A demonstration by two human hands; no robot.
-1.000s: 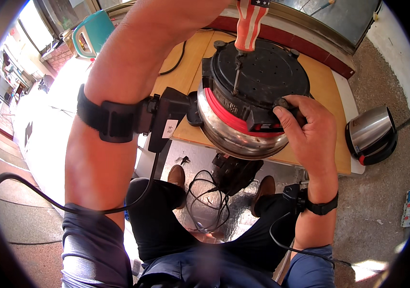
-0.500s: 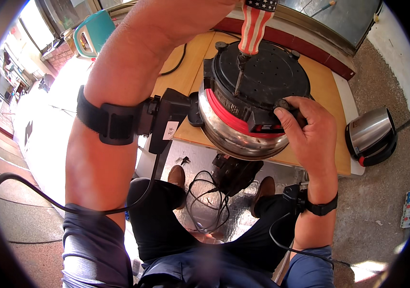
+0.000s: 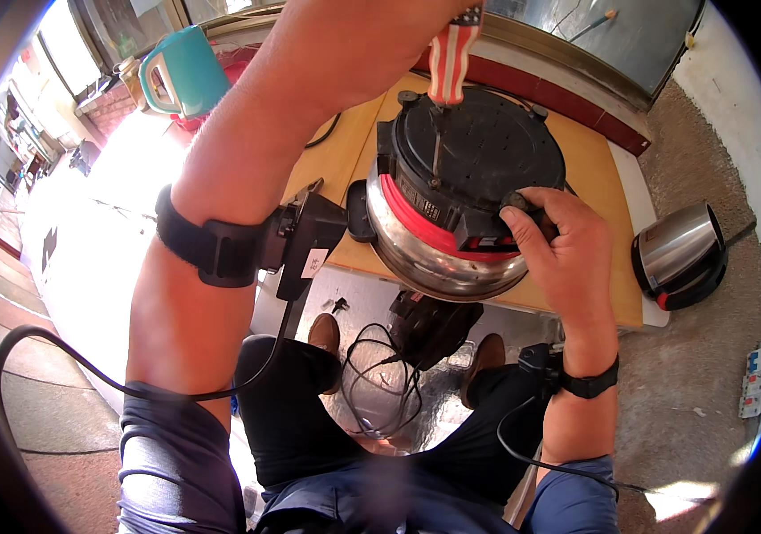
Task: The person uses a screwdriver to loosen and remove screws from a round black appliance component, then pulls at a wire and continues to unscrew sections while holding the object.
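Observation:
A round appliance with a black vented base point(image 3: 487, 147), a red band point(image 3: 429, 218) and a shiny steel body point(image 3: 416, 264) rests on the table, base up. Against the base's near left part stands a screwdriver point(image 3: 451, 67), tip down, its handle striped red and white with a starred dark end. My left forearm reaches up to the handle's upper end. The left hand itself lies beyond the top edge, so its grip is hidden. My right hand point(image 3: 567, 240) is closed at the base's near right edge, thumb and forefinger pinching a small round black foot point(image 3: 516, 203).
The wooden table point(image 3: 616, 205) carries the appliance. To its right is a steel kettle point(image 3: 679, 254); a teal jug point(image 3: 189, 71) stands at the far left. Below, a black bag-like object point(image 3: 434, 329) and a coiled cable point(image 3: 385, 383) lie between my feet. Straps with black devices circle both forearms.
The view has shifted slightly. The screwdriver's handle has swung left and now stands more upright, its tip still on the base. My right hand keeps its pinch on the foot.

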